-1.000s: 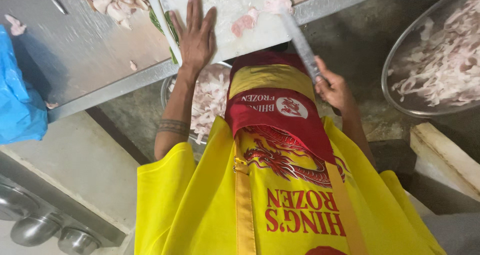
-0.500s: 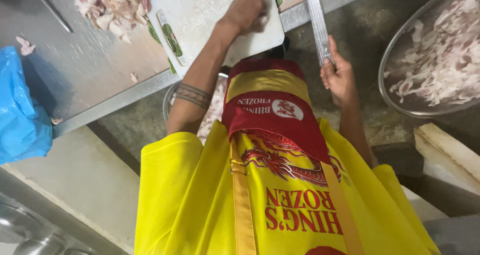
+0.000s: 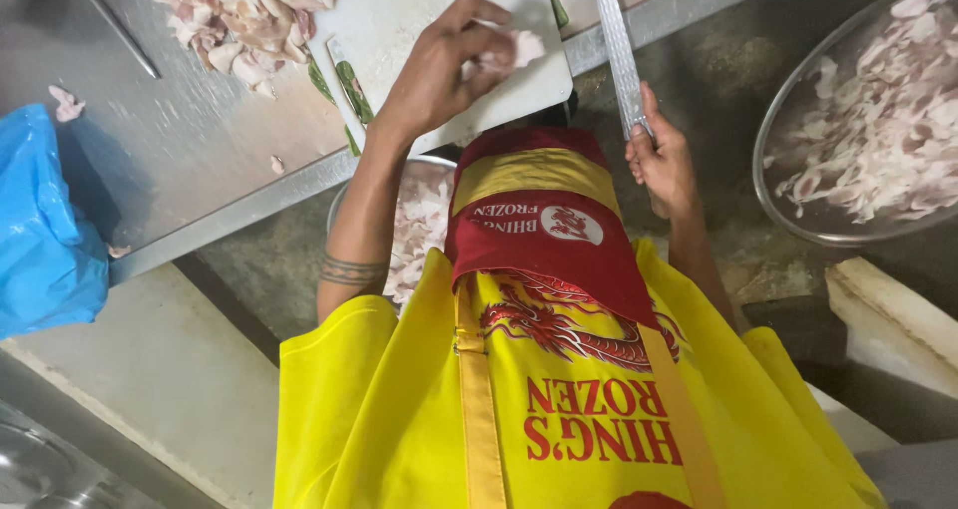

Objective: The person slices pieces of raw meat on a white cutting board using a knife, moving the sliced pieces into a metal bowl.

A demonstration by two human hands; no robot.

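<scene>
Since half a second earlier, the left hand (image 3: 439, 70) had closed over a pale meat piece (image 3: 519, 48) on the white cutting board (image 3: 419, 20), pinching it at the board's 3 o'clock side. At 3 o'clock of that hand, the right hand (image 3: 664, 160) gripped a long knife (image 3: 617, 45) (blade pointing to 12 o'clock), off the steel surface (image 3: 200, 150).

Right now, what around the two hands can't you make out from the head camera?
- Knife: its tip is cut off by the top edge, and the right hand covers its handle.
- Piece of meat: partly hidden under the left hand on the cutting board.
- Bowl under the table: mostly blocked by the left forearm and the apron.
- Bowl of sliced meat: cut off by the right edge.
</scene>
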